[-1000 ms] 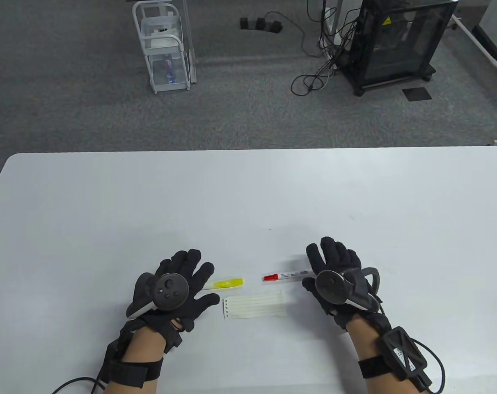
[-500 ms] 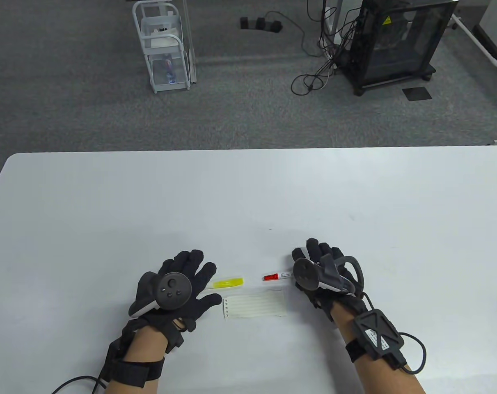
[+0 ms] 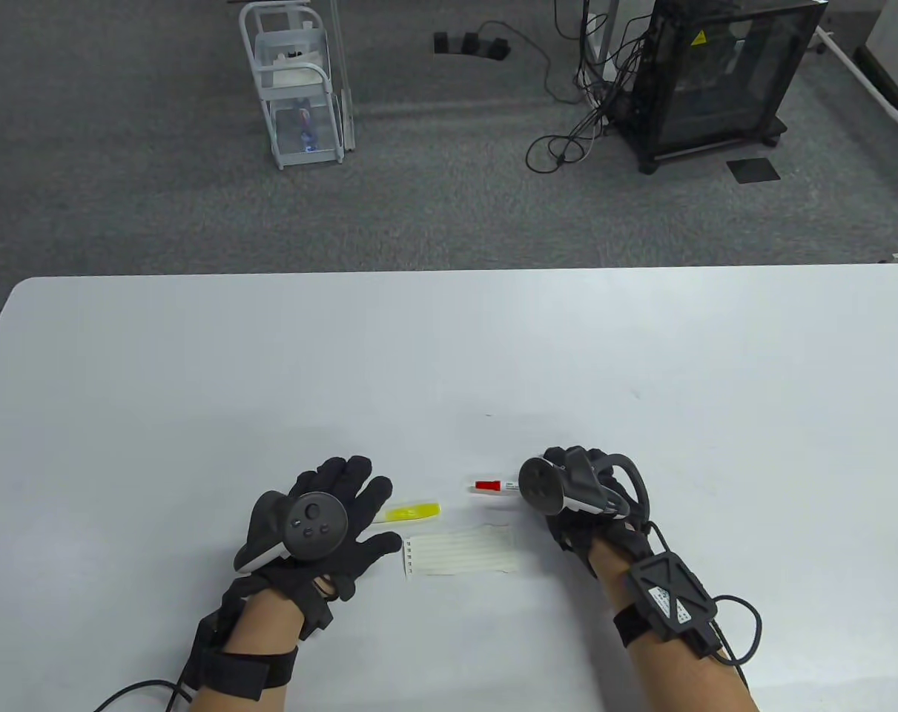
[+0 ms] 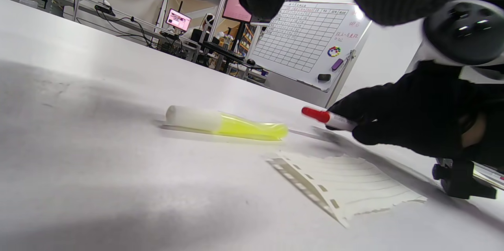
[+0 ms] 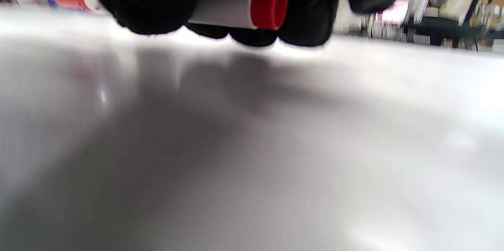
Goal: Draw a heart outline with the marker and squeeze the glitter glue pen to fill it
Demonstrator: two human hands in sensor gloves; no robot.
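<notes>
Room: grey carpet beyond the table, with a white wire cart (image 3: 298,85) and a black cabinet (image 3: 715,74) amid cables.
Surface: white table (image 3: 449,348).
Right hand (image 3: 578,493): fingers curled round the red-capped marker (image 3: 493,486), lifted just clear of the table; the red cap points toward the left hand, and the red butt end shows in the right wrist view.
Left hand (image 3: 322,519): fingers spread and relaxed, flat on the table, holding nothing.
Glitter glue pen (image 3: 411,512): yellow, lying on the table just beside the left fingertips.
Paper (image 3: 460,554): lined scrap with punched edge, flat between the hands, near the glue pen.
</notes>
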